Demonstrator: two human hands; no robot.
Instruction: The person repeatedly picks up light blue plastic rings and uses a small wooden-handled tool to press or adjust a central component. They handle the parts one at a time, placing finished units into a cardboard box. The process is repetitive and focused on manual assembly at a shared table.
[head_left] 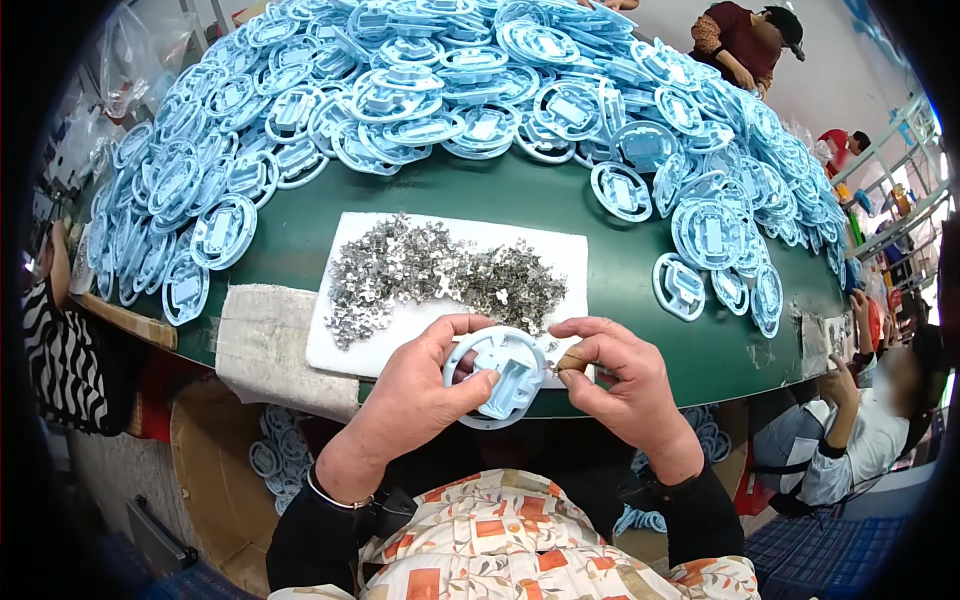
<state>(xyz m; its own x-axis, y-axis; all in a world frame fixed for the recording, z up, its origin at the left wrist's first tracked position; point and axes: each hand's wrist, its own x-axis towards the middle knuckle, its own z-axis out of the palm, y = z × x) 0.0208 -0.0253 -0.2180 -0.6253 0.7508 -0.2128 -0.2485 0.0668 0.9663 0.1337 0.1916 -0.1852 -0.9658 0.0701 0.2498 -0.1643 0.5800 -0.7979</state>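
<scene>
A round light-blue plastic part [515, 388] with a raised rectangular housing is gripped by my left hand [415, 385], thumb across its face and fingers behind the rim. Close to the part's right edge, my right hand [622, 382] pinches something tiny between thumb and fingertips, too small to make out for certain. Just beyond both hands lies a white foam board [450, 228], bearing a spread heap of small silvery metal clips [400, 262].
A big pile of the same light-blue parts [440, 90] covers the far side of the green table [420, 195]. A grey cloth pad [265, 335] lies left of the board. Below stands a cardboard box [215, 470] with more parts. Several people [745, 45] are around the table.
</scene>
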